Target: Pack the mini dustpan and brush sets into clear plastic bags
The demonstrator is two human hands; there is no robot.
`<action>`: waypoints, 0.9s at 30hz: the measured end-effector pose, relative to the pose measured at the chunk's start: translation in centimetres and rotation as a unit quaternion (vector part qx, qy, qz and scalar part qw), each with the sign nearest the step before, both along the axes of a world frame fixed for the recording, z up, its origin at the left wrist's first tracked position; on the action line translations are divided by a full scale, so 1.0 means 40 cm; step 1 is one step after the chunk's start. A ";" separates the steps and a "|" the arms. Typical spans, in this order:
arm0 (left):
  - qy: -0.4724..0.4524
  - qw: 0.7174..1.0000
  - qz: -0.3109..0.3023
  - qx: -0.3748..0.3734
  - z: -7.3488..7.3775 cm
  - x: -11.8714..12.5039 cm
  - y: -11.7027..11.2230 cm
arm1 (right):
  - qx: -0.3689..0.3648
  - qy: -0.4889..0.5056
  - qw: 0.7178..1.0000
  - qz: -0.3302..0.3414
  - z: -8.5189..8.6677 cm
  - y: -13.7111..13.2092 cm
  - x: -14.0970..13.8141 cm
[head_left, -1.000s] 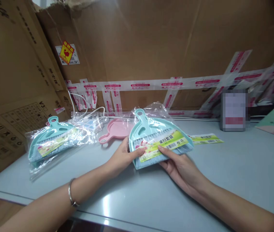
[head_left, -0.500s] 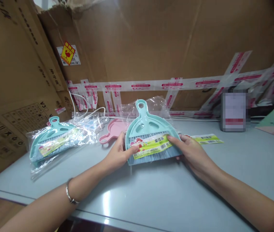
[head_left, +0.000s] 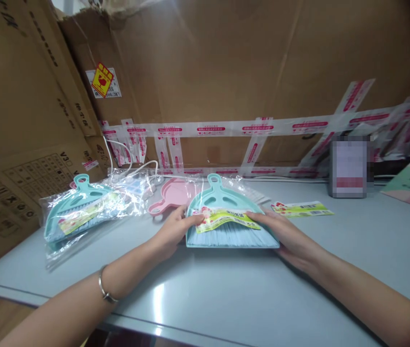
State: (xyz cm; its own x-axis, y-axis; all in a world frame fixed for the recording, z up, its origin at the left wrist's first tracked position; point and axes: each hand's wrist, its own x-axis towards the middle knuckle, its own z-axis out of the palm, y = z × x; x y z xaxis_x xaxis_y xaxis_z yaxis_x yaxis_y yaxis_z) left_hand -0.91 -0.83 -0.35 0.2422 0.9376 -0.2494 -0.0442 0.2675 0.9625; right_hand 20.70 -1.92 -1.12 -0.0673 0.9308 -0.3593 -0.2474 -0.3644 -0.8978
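Between my hands is a mint-green dustpan [head_left: 222, 198] with a pale blue brush [head_left: 231, 237] lying in it, inside a clear plastic bag. A yellow-green printed label [head_left: 226, 219] lies across the brush and bows upward in the middle. My left hand [head_left: 174, 231] grips the left side, its thumb on the label's left end. On the right side, my right hand [head_left: 287, 236] is closed the same way, thumb at the label's right end. The fingers under the dustpan are hidden. Just behind my left hand lies a pink dustpan [head_left: 176, 193], partly covered by the bag.
Another bagged mint-green dustpan [head_left: 69, 207] lies on the grey table [head_left: 205, 299] at left. A loose label [head_left: 304, 209] is right of my hands. A device with a blurred screen [head_left: 350, 166] stands at back right. Large cardboard boxes [head_left: 205, 62] wall the back and left; white cables [head_left: 125, 149] hang there.
The dustpan has tipped back and its handle end has come down, so it lies flatter. The label has bowed up between my thumbs. Both hands keep their hold.
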 end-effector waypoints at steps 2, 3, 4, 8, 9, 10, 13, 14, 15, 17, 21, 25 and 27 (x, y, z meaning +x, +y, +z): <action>0.002 0.999 0.029 -0.031 0.001 0.000 0.004 | -0.003 0.019 1.000 0.002 -0.005 0.000 0.002; 0.001 0.998 0.041 -0.039 0.000 0.000 0.007 | 0.004 0.032 0.999 0.008 -0.005 0.000 0.005; 0.002 0.998 0.051 -0.044 0.000 -0.002 0.009 | 0.014 0.045 0.999 0.020 -0.003 -0.002 0.007; 0.003 0.998 0.035 -0.046 -0.003 -0.011 0.015 | 0.049 0.084 0.989 0.115 0.016 -0.011 0.017; -0.007 0.999 0.021 -0.038 -0.003 -0.014 0.015 | 0.053 0.088 0.986 0.129 0.018 -0.012 0.018; -0.023 0.999 0.004 -0.024 -0.001 -0.016 0.015 | 0.056 0.089 0.986 0.132 0.019 -0.012 0.018; -0.068 0.994 -0.072 0.034 0.008 -0.023 0.010 | 0.055 0.073 0.992 0.090 0.009 -0.009 0.015; -0.075 0.991 -0.097 0.050 0.013 -0.025 0.008 | 0.051 0.066 0.994 0.071 0.004 -0.007 0.014; -0.080 0.988 -0.117 0.062 0.017 -0.026 0.006 | 0.047 0.062 0.996 0.051 -0.001 -0.005 0.012; -0.081 0.985 -0.131 0.080 0.024 -0.026 0.001 | 0.041 0.060 0.997 0.012 -0.010 -0.001 0.008; -0.064 0.989 -0.079 0.110 0.021 -0.019 -0.003 | 0.022 0.046 0.998 -0.048 -0.013 0.001 0.000; -0.052 0.992 -0.051 0.098 0.001 -0.010 0.003 | 0.017 0.001 0.998 -0.060 -0.014 -0.001 -0.005; -0.056 0.994 -0.029 0.085 -0.008 -0.007 0.008 | 0.026 -0.017 0.998 -0.056 -0.019 -0.002 -0.006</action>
